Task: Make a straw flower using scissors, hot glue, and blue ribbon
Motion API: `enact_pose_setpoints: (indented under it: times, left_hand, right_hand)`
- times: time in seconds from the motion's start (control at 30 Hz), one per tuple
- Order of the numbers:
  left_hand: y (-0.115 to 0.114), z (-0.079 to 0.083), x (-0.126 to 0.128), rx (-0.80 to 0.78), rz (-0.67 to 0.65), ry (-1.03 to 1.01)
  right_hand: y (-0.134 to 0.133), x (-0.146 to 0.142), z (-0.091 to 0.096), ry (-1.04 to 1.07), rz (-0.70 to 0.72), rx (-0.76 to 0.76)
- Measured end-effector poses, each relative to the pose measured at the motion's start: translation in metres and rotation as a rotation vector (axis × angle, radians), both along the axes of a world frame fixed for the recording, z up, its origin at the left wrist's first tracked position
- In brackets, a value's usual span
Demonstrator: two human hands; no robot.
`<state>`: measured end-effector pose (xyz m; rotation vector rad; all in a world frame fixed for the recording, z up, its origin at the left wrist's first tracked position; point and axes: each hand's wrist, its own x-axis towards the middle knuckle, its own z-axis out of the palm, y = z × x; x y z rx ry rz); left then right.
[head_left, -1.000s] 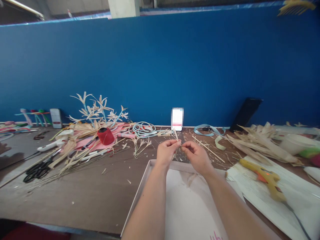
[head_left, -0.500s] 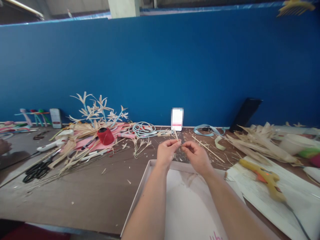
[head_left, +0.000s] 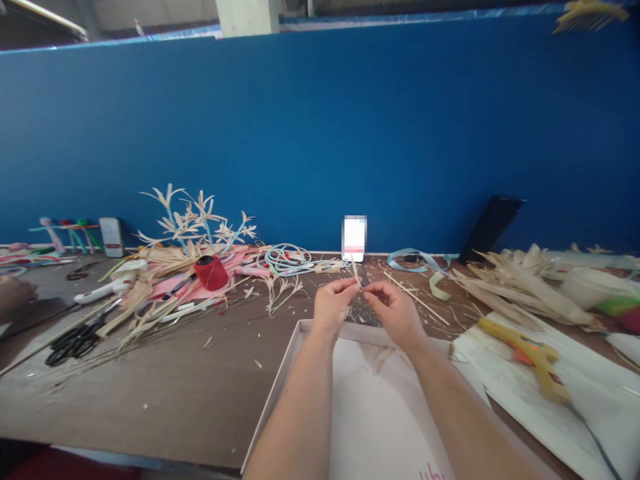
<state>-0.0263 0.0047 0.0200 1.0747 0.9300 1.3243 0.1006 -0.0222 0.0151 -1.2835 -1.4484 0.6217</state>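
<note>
A narrow, pale strip of dried husk [head_left: 355, 268] stands upright between my two hands above the far end of a white shallow box [head_left: 385, 407]. My left hand [head_left: 334, 305] pinches it between thumb and forefinger. Right beside, my right hand [head_left: 394, 311] is closed in a pinch at the strip's lower end; the fingertips hide exactly what they grip there. Behind the hands a bright phone [head_left: 355, 239] leans on the blue partition. Small husk scraps lie on the table around.
To the right, a yellow glue gun [head_left: 537, 360] rests on paper near dried husks [head_left: 530, 283]. Leftward are black scissors [head_left: 75, 340], a red thread spool [head_left: 211, 273], husk flowers [head_left: 193, 220] and coiled blue cord [head_left: 287, 259]. Another person's hand [head_left: 15, 298] shows at the left edge.
The strip between my fingers has tilted slightly and shifted a little; both my hands stay almost in place. The other person's hand at the left edge has come further into view.
</note>
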Motion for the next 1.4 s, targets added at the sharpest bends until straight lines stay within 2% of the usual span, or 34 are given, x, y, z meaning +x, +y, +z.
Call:
enact_pose_setpoints:
  times: [0.2,0.47,0.7,0.83,0.93,1.1,1.27,1.4]
  left_hand:
    - [0.001,0.0,-0.001,-0.005,0.024,0.006]
    - [0.005,-0.002,-0.001,-0.031,0.093,-0.008]
    - [0.009,-0.014,0.004,-0.045,0.137,0.086]
    - [0.013,-0.023,0.004,-0.01,0.157,0.136]
    - [0.016,-0.029,0.005,0.014,0.178,0.149]
    - [0.019,-0.033,0.008,-0.005,0.201,0.18]
    - [0.017,-0.029,0.008,-0.033,0.196,0.177]
    - [0.014,-0.025,0.008,-0.042,0.206,0.143]
  right_hand:
    - [0.0,0.0,0.003,0.055,0.003,-0.05]
    - [-0.001,0.01,0.013,0.059,-0.228,-0.052]
    - [-0.006,0.009,0.026,0.07,-0.162,-0.032]
    - [-0.021,0.016,0.036,-0.205,0.003,-0.177]
    - [-0.033,0.032,0.033,-0.488,0.106,-0.254]
    - [-0.05,0.06,0.016,-0.847,0.034,-0.366]
    - [-0.061,0.062,0.001,-0.979,0.026,-0.436]
    - [-0.061,0.067,-0.001,-0.901,0.084,-0.442]
